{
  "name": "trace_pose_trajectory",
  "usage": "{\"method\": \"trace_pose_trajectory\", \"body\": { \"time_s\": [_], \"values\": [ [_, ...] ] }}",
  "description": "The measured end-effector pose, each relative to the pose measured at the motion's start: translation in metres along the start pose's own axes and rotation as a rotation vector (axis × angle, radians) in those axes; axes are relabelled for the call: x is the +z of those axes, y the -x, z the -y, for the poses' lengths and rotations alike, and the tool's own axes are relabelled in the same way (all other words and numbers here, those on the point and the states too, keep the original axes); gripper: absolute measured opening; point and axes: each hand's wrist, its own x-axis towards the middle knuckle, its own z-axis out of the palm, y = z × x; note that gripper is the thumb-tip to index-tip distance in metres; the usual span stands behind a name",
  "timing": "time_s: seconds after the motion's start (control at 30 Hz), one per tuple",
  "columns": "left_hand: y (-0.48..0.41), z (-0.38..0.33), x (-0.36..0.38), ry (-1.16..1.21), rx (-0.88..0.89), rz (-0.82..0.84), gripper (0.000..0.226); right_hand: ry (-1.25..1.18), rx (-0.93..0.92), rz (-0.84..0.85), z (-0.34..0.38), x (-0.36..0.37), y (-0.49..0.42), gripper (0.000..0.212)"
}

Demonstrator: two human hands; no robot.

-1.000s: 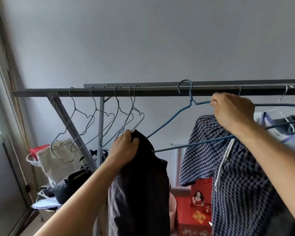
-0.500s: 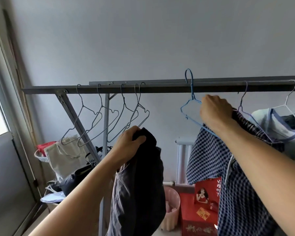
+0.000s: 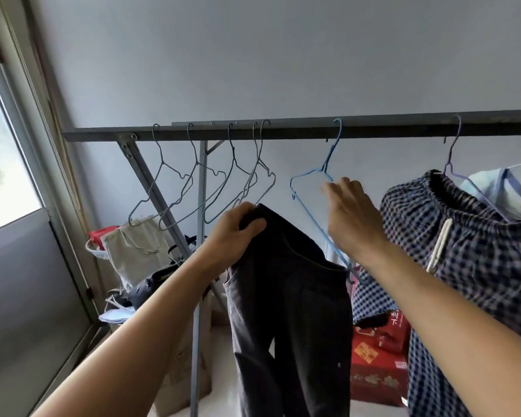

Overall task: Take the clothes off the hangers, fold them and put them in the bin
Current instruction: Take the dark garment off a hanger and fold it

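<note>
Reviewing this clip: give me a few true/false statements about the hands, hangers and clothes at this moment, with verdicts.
1. The left hand grips the dark trousers at the waistband. True.
2. The blue hanger lies off the rail. False: its hook sits over the rail.
3. The checked garment is folded in a bin. False: it hangs from a hanger on the rail.
4. Bare wire hangers hang left of the blue hanger. True.
5. The right hand holds the red box. False: it is up by the blue hanger; the box stands below.
</note>
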Motion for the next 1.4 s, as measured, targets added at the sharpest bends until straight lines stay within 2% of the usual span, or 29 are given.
{"method": "trace_pose_trajectory", "body": {
  "time_s": [0.03, 0.07, 0.13, 0.2, 0.23, 0.3, 0.33, 0.43, 0.53, 0.6, 0.63, 0.73, 0.87, 1.0, 1.17, 1.3, 1.4],
  "values": [
    [0.002, 0.0, 0.0, 0.0, 0.0, -0.002, 0.004, -0.158, -0.088, -0.057, 0.005, 0.003, 0.01, 0.018],
    [0.004, -0.001, 0.0, 0.0, 0.0, -0.003, 0.005, -0.317, -0.146, -0.063, 0.01, 0.005, 0.02, 0.018],
    [0.008, -0.003, -0.001, 0.021, 0.006, -0.009, 0.006, -0.531, -0.173, 0.048, 0.019, 0.006, 0.038, 0.036],
    [0.012, -0.005, -0.005, 0.045, 0.012, -0.021, 0.005, -0.557, -0.142, 0.211, 0.023, 0.009, 0.052, 0.049],
    [0.014, -0.005, -0.007, 0.042, 0.02, -0.03, 0.005, -0.474, -0.141, 0.293, 0.023, 0.011, 0.057, 0.053],
    [0.019, -0.003, -0.014, 0.029, 0.038, -0.04, 0.007, -0.343, -0.139, 0.437, 0.021, 0.016, 0.062, 0.05],
    [0.022, -0.002, -0.018, 0.028, 0.042, -0.043, 0.007, -0.36, -0.121, 0.484, 0.02, 0.018, 0.064, 0.044],
    [0.029, 0.004, -0.035, 0.024, 0.033, -0.082, 0.003, -0.505, -0.08, 0.541, 0.014, 0.025, 0.065, 0.034],
    [0.039, 0.009, -0.058, 0.082, -0.02, -0.112, 0.008, -0.719, 0.04, 0.602, 0.011, 0.018, 0.057, 0.028],
    [0.047, 0.01, -0.072, 0.127, -0.076, -0.078, 0.008, -0.848, 0.092, 0.629, 0.011, 0.007, 0.052, 0.033],
    [0.051, 0.011, -0.079, 0.138, -0.105, -0.049, 0.016, -0.883, 0.095, 0.634, 0.011, 0.005, 0.049, 0.038],
    [0.062, 0.009, -0.095, 0.122, -0.154, 0.048, 0.033, -0.928, 0.09, 0.627, 0.013, 0.001, 0.041, 0.038],
    [0.073, 0.009, -0.106, 0.022, -0.197, 0.084, 0.018, -0.986, 0.112, 0.563, 0.019, -0.001, 0.038, 0.033],
    [0.077, 0.018, -0.108, 0.031, -0.277, 0.004, 0.021, -1.062, 0.209, 0.494, 0.027, 0.003, 0.036, 0.026],
    [0.077, 0.023, -0.081, 0.125, -0.352, -0.21, 0.01, -1.106, 0.387, 0.418, 0.043, 0.015, 0.036, 0.021],
    [0.074, 0.028, -0.062, -0.013, -0.38, -0.347, 0.023, -1.065, 0.507, 0.292, 0.058, 0.023, 0.04, 0.022],
    [0.078, 0.021, -0.042, -0.136, -0.321, -0.395, 0.024, -1.006, 0.546, 0.211, 0.07, 0.026, 0.046, 0.022]
  ]
}}
